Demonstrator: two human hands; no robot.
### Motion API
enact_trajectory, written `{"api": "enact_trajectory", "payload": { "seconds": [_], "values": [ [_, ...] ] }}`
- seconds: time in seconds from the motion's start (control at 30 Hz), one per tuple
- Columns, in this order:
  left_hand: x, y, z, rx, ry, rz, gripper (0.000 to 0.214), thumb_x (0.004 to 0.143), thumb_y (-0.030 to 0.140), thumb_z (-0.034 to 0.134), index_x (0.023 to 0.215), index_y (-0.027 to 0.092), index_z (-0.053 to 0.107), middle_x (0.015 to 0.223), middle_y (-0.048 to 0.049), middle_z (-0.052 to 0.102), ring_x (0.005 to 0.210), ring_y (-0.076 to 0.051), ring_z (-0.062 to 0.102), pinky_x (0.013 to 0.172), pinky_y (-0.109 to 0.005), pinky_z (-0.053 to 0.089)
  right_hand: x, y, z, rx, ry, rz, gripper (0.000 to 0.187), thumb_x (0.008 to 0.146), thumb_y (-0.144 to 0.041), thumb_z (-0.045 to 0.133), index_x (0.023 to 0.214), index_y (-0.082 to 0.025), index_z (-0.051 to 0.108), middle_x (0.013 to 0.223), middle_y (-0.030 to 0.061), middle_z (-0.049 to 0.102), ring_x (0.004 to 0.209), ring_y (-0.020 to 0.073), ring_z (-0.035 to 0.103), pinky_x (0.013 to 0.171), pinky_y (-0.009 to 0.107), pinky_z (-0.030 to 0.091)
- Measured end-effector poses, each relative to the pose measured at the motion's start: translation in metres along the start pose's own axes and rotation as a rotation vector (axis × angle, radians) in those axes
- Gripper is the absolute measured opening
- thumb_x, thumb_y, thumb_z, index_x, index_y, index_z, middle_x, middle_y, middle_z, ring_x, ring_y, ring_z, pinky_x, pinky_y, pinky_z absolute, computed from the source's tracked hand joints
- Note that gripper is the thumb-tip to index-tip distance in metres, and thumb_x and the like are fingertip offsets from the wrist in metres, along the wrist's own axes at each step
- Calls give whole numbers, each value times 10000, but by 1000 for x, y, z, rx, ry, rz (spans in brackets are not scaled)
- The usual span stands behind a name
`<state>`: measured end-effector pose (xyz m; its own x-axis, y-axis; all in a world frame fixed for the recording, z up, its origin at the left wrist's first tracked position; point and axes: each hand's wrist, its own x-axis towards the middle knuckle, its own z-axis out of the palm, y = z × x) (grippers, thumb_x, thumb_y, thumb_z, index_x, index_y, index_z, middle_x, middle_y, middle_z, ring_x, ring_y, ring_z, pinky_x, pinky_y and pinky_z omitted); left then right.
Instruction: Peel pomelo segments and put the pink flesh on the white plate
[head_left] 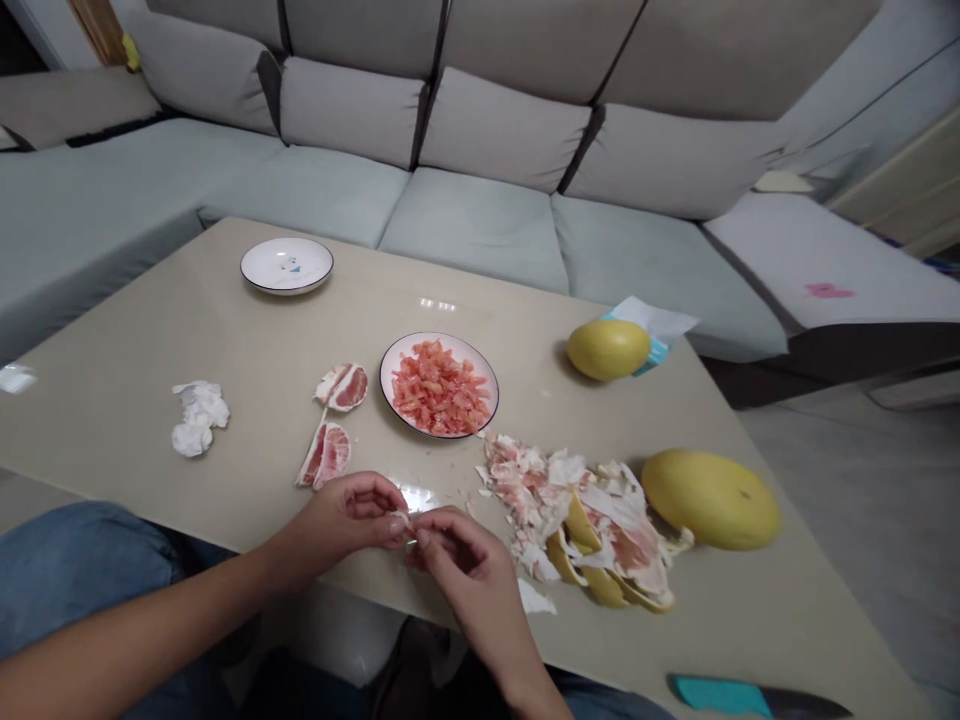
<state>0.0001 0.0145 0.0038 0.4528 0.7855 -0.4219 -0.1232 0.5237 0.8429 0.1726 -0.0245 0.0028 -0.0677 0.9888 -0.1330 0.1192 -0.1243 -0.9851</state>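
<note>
One long grey-green sectional sofa (480, 130) runs along the far side of a glossy beige table (127, 430). On the table's right lie a heap of torn pomelo peel (577, 520), two whole yellow pomelos (710, 499) (608, 349) and, at the near edge, a teal-handled knife (720, 695). Centre-far sits a plate of pink pomelo flesh (480, 375); further left are a white plate (286, 287), a crumpled white wad (199, 418) and two pomelo segments (342, 387) (324, 455). Nearest the person, the left hand (341, 525) and right hand (465, 570) come together above the table, fingertips meeting around a small white shred (400, 521). Which hand grips it is hard to tell. The step in hand appears to be fine picking, which calls for fingertip work, not the knife.
</note>
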Motion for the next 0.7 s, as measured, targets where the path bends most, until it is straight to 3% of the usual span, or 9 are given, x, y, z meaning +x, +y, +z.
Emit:
{"api": "enact_trajectory", "payload": {
  "seconds": [0.13, 0.33, 0.47, 0.7],
  "values": [
    [-1, -2, -1, 76, 4, 27, 201, 725, 278, 762, 852, 157, 666, 782, -5, 707, 781, -144, 662, 758, -271, 522, -2, 0, -1, -240, 50, -198, 90, 833, -222, 616, 809, -182, 693, 743, 40, 664, 617, 143, 622, 534, 219, 500],
    [-1, -4, -1, 218, 50, 80, 154, 765, 270, 713, 864, 158, 679, 767, -7, 704, 709, -140, 656, 677, -253, 527, -7, 7, -1, -533, 50, -529, 181, 859, -130, 566, 997, -208, 655, 897, 69, 688, 774, 173, 650, 670, 268, 527],
    [-2, -6, -1, 292, 73, 88, 160, 763, 287, 709, 862, 163, 690, 776, -16, 707, 726, -157, 660, 689, -271, 532, -8, 8, -2, -695, 75, -616, 166, 877, -121, 531, 958, -198, 654, 829, 61, 697, 719, 164, 654, 635, 251, 514],
    [-2, -6, 0, 274, 65, 69, 169, 757, 309, 710, 845, 165, 689, 747, -9, 702, 706, -157, 659, 678, -273, 534, -9, 8, -2, -777, 82, -618, 151, 879, -129, 517, 902, -190, 653, 758, 53, 684, 654, 154, 645, 582, 228, 484]
  ]
}}
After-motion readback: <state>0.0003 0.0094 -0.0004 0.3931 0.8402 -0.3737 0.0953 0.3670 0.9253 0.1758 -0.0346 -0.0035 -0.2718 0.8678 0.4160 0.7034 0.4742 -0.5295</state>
